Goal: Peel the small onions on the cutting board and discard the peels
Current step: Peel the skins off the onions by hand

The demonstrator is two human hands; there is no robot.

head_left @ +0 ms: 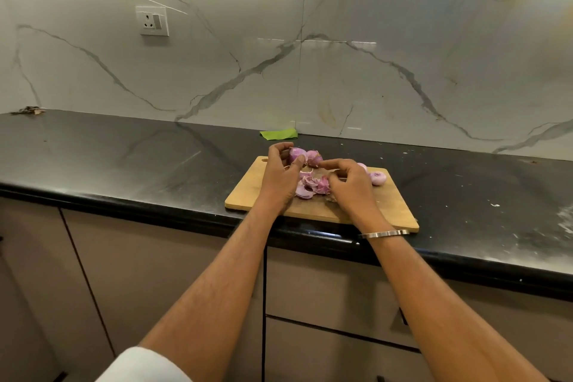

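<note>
1. White sleeve (pixel 142 364) is showing at the bottom edge, on the left arm, nearest the camera; both bare forearms are reaching forward over the cabinet fronts (pixel 325 288) to the black tabletop (pixel 124 158).
2. A metal bangle (pixel 383 233) is sitting on the right wrist, over the near edge of the wooden cutting board (pixel 393 205).
3. The left hand (pixel 279 177) is curling its fingers round a purple small onion (pixel 296 154) at the far side of the board, holding it.
4. The right hand (pixel 348 178) is pinching a thin strip of peel (pixel 324 168) that is running toward the held onion.
5. A second unpeeled onion (pixel 313 157) is lying just beside the held one, touching it.
6. A heap of purple peels (pixel 311 186) is lying on the board between the two hands, partly hidden by them.
7. Two peeled onions (pixel 378 178) are resting at the board's far right, one half hidden behind the right hand.
8. A green scrap (pixel 278 134) is lying against the marble wall (pixel 372 56) behind the board; a wall socket (pixel 152 21) is sitting higher to the left.
9. Brown debris (pixel 29 110) is lying in the far left corner, well apart.
</note>
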